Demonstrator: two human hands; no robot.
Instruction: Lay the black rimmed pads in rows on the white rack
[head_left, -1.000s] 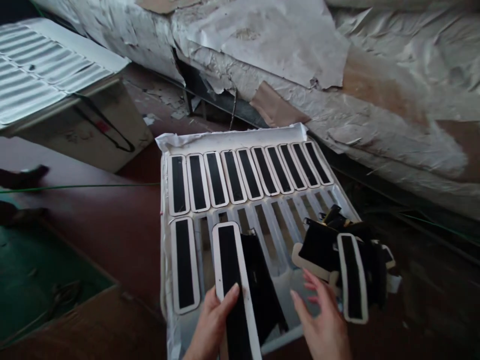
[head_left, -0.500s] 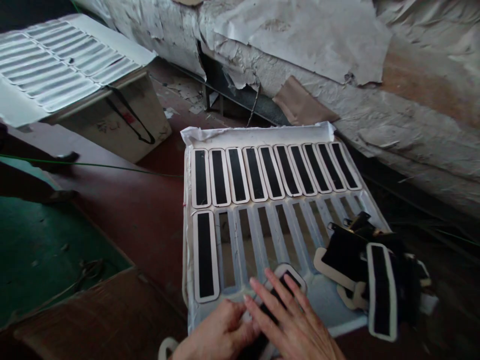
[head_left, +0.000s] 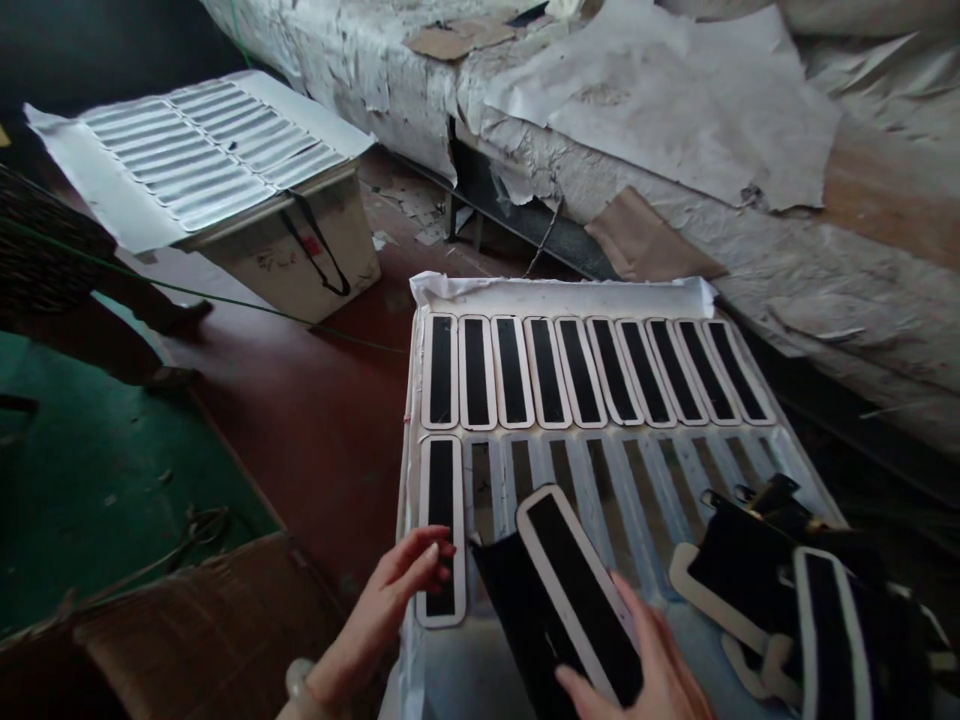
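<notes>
A white slotted tray (head_left: 570,297) lies in front of me; its far row is filled with several black strips edged in white (head_left: 585,370). One more strip (head_left: 441,528) lies in the first slot of the near row, and my left hand (head_left: 390,600) rests its fingertips on that strip's lower part. My right hand (head_left: 645,675) holds another black strip with a white border (head_left: 577,590), tilted above the near row, with a dark flap beneath it. The other near slots (head_left: 637,480) hold nothing.
A heap of more black strips (head_left: 795,600) lies on the tray's right side. A second white slotted tray (head_left: 202,150) sits on a box at the upper left. Paper-covered bench (head_left: 675,110) runs behind. A green cord (head_left: 247,305) crosses the red-brown floor.
Both hands had come together at the tray's near edge; now the left has shifted to the first near-row strip and the right lifts a strip over the slots. The view shifted left.
</notes>
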